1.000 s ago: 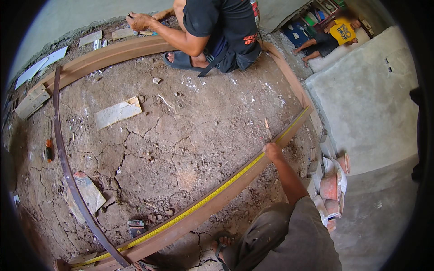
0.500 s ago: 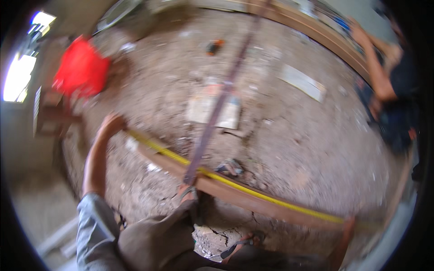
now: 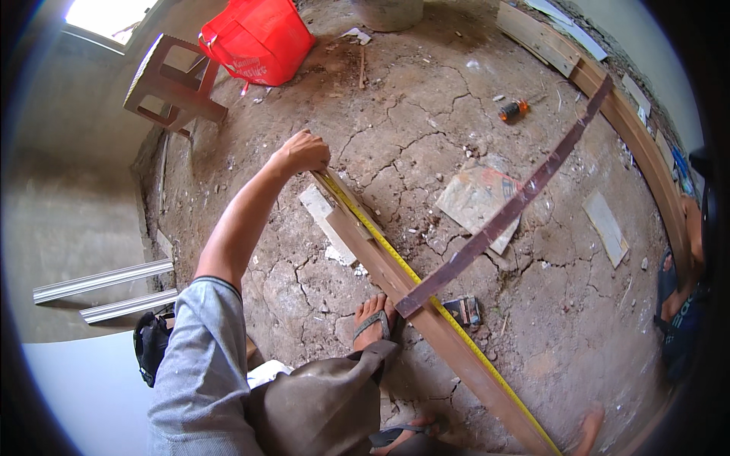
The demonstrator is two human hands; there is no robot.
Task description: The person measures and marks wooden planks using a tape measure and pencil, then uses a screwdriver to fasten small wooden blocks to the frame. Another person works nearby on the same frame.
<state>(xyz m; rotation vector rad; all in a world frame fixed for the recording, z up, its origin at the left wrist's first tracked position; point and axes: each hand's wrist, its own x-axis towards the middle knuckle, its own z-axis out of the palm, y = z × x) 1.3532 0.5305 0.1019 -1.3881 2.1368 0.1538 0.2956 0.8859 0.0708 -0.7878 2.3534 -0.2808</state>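
Observation:
A long brown wooden board (image 3: 462, 366) runs slantwise in front of me, from the upper middle to the lower edge. Along it stretches a yellow measuring tape (image 3: 487, 362). At the far end of both, my left hand (image 3: 306, 152) is closed, gripping the tape end against the board's tip. A thin, dark reddish-brown strip (image 3: 506, 216) crosses over the board and tape near my sandalled foot (image 3: 372, 323). Low on the right, part of my right hand (image 3: 591, 422) shows beside the near end of the board; its fingers cannot be made out.
A red bag (image 3: 262, 42) stands near a brown stool (image 3: 171, 83) at upper left. On cracked ground lie an orange-black tool (image 3: 513, 111), a flattened sack (image 3: 475, 205), a pale offcut (image 3: 606, 228) and a small dark box (image 3: 462, 311). At right, a person (image 3: 677, 304) sits by a long beam (image 3: 646, 156).
The view has turned, so the board and tape now slant more steeply and the red bag sits higher and further right. My left hand still grips the tape end; my right hand appears lower.

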